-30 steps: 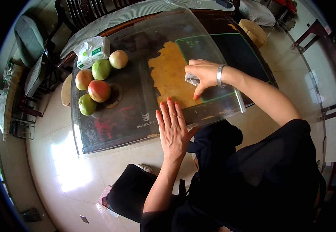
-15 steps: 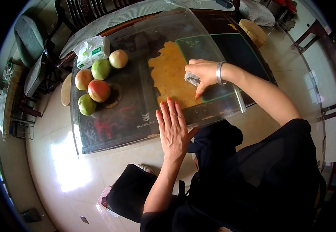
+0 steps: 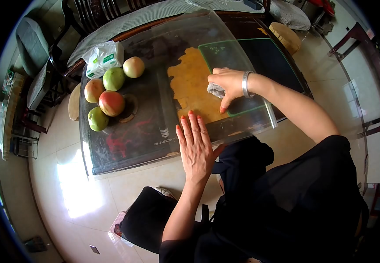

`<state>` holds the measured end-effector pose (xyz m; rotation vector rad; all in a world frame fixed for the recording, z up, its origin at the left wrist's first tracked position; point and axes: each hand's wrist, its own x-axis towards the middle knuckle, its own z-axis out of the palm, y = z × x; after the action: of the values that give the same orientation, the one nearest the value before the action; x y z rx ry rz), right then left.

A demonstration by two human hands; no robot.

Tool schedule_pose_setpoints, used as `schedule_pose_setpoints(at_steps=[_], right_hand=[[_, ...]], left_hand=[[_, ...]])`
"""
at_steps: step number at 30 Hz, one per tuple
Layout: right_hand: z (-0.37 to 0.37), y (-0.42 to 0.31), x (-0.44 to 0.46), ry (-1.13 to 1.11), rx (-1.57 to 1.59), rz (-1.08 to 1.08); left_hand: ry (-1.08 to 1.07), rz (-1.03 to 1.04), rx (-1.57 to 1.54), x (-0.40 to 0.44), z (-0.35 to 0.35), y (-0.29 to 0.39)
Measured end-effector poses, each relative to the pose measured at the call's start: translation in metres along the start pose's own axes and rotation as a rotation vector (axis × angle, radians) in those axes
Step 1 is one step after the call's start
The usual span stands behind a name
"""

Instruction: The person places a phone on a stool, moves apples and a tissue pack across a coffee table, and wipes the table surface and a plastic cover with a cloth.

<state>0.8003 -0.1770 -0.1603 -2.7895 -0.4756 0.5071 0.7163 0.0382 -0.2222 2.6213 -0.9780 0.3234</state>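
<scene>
My left hand (image 3: 196,151) lies flat at the near edge of the table (image 3: 150,153), its fingers stretched out and nothing held. Under my right hand (image 3: 231,85), a crumpled grey-white cloth (image 3: 216,90) shows, gripped between fingers and thumb; a silver bracelet is on that wrist. The cloth rests on a clear sheet over the table, above a worn yellow patch (image 3: 190,74). Right of the patch is a dark green-edged panel (image 3: 269,57), partly beneath my right hand and wrist.
Several red and green round fruits, one a red fruit (image 3: 111,103), sit at the table's left beside a tissue pack (image 3: 104,59). Wooden seating stands behind the table. A round stool (image 3: 285,38) is at the far right corner.
My right hand and the cloth have shifted very slightly left. My left hand stays in the same place.
</scene>
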Motion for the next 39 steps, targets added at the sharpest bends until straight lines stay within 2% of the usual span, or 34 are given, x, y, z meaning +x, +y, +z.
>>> schedule_pose_setpoints(at_steps=[8, 11, 17, 23, 29, 31, 35, 39], right_hand=[[-0.002, 0.003, 0.003, -0.039, 0.051, 0.007], [0.002, 0.001, 0.001, 0.038, -0.007, 0.005], [-0.001, 0.004, 0.004, -0.027, 0.044, 0.007], [-0.001, -0.004, 0.000, 0.046, -0.059, 0.010], [-0.003, -0.002, 0.006, -0.075, -0.012, 0.045], [0.000, -0.005, 0.001, 0.019, -0.053, 0.028], [0.000, -0.004, 0.001, 0.036, -0.078, 0.012], [0.000, 0.004, 0.006, -0.039, 0.012, 0.022]], left_hand=[[0.005, 0.005, 0.001, 0.000, 0.000, 0.000], [0.011, 0.003, 0.004, 0.000, 0.001, 0.000], [0.002, 0.006, 0.008, 0.000, -0.001, 0.000], [0.012, 0.009, -0.001, 0.000, 0.000, 0.000], [0.002, 0.004, 0.012, 0.001, -0.001, 0.001], [0.007, 0.003, 0.012, 0.001, 0.000, 0.001], [0.009, 0.007, 0.007, 0.000, -0.001, 0.000], [0.001, 0.013, 0.018, 0.000, -0.002, 0.000]])
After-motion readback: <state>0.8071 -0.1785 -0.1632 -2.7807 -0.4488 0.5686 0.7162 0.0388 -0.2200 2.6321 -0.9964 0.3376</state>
